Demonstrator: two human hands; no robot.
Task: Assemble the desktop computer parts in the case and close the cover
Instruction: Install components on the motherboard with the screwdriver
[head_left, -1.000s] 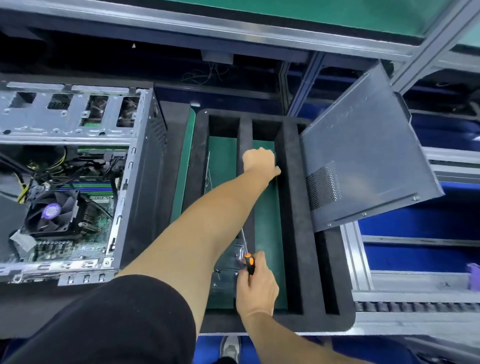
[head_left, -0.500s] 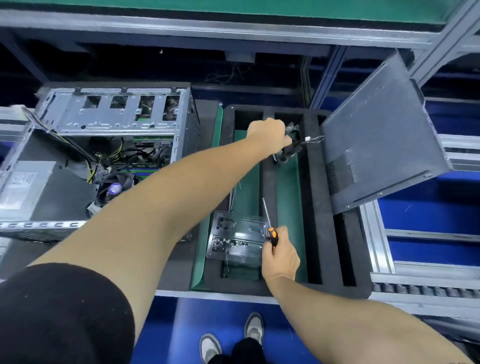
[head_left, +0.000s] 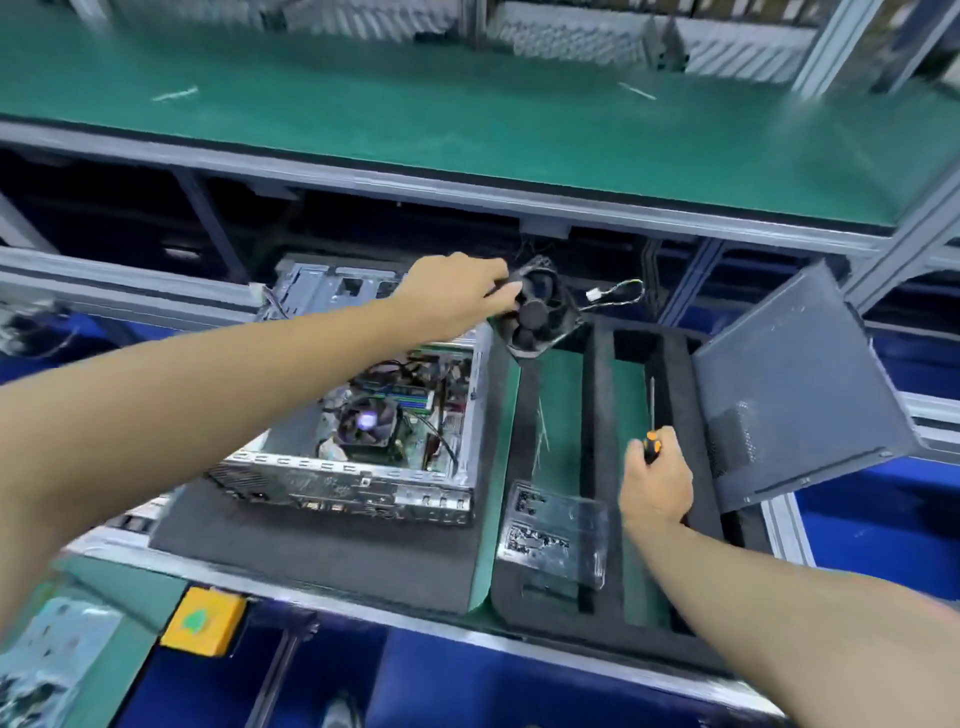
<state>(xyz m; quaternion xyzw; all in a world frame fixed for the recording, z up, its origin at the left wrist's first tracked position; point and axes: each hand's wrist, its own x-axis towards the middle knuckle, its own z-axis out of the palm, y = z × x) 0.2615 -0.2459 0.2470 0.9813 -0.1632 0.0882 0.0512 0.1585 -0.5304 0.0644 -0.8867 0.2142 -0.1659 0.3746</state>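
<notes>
Left hand (head_left: 457, 291) now grips the case fan (head_left: 537, 312), lifted out of the foam tray (head_left: 602, 415) and carried toward the open case (head_left: 363, 415); fan mounting likely follows. Right hand (head_left: 657, 483) grips the screwdriver (head_left: 651, 431) above the tray.

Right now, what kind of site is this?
Likely an electronics assembly line workstation. Signs: green mat on an aluminium-framed bench, a black foam parts tray and an open computer case on the lower level.
</notes>
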